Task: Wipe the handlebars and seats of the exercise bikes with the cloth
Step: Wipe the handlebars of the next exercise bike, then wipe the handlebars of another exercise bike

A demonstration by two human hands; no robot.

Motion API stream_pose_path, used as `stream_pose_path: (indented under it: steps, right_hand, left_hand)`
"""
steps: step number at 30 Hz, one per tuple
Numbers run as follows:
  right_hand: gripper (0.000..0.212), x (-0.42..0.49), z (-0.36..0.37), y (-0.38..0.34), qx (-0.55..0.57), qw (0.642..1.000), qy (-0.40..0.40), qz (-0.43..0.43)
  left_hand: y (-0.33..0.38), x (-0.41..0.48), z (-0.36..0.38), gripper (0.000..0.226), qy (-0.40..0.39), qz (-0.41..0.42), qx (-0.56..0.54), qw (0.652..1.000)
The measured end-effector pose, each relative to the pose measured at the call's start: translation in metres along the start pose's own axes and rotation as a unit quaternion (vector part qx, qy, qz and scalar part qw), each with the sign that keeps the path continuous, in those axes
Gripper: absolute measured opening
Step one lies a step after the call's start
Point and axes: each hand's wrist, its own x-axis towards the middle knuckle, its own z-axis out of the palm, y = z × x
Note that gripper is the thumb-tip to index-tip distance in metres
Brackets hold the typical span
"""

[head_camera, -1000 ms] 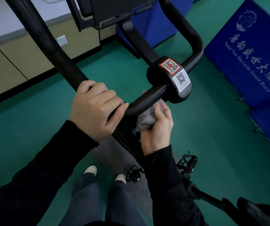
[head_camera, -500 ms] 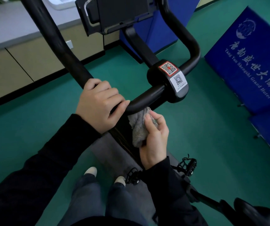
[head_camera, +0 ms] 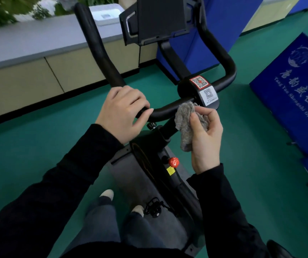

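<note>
green gym floor (head_camera: pixel 37 146) beneath a black exercise bike (head_camera: pixel 142 175): left hand (head_camera: pixel 123 112) grips the handlebar (head_camera: pixel 164 112) bend, right hand (head_camera: pixel 205 138) pinches a bunched grey cloth (head_camera: pixel 186 123) against the bar beside the qr-code clamp (head_camera: pixel 203 92), probably best wrapped around and drawn along.

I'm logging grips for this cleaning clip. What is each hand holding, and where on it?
The left hand grips the handlebar at its left bend. The right hand holds the grey cloth bunched, its thumb pinching the cloth's middle against the fingers.
</note>
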Motion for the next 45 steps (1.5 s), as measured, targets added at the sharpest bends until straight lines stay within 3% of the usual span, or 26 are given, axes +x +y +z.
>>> stream_pose_path:
  steps: [5, 13, 18, 22, 24, 28, 41, 43, 45]
  right_hand:
    - [0.006, -0.005, 0.012, -0.005, -0.041, 0.997, -0.053, -0.044]
    - [0.007, -0.026, 0.058, -0.015, -0.035, 0.985, -0.148, -0.079]
    - [0.008, -0.065, 0.102, -0.014, -0.025, 0.972, -0.221, -0.078]
    - [0.012, -0.116, 0.144, -0.015, -0.033, 0.953, -0.293, -0.068]
    - [0.014, -0.143, 0.164, -0.020, -0.037, 0.939, -0.336, -0.067]
    - [0.011, -0.199, 0.201, -0.033, -0.038, 0.909, -0.410, -0.071]
    - [0.013, -0.359, 0.272, -0.053, -0.025, 0.789, -0.604, -0.105]
    - [0.012, -0.375, 0.276, -0.053, -0.018, 0.775, -0.622, -0.108]
    - [0.014, -0.388, 0.281, -0.054, -0.015, 0.763, -0.638, -0.101]
  left_hand:
    - [-0.002, -0.036, -0.020, 0.021, 0.010, -0.054, 0.024, 0.998]
    - [-0.021, -0.106, -0.049, 0.041, -0.148, -0.179, 0.065, 0.970]
    - [-0.040, -0.174, -0.085, 0.056, -0.227, -0.283, 0.057, 0.930]
    - [-0.051, -0.254, -0.119, 0.046, -0.222, -0.365, 0.074, 0.901]
    - [-0.053, -0.295, -0.137, 0.054, -0.215, -0.401, 0.082, 0.887]
    - [-0.050, -0.377, -0.168, 0.057, -0.279, -0.499, 0.093, 0.815]
    - [0.002, -0.530, -0.260, 0.061, -0.188, -0.671, 0.106, 0.709]
    - [0.012, -0.545, -0.269, 0.077, -0.166, -0.689, 0.110, 0.697]
    - [0.022, -0.554, -0.277, 0.108, -0.145, -0.701, 0.106, 0.690]
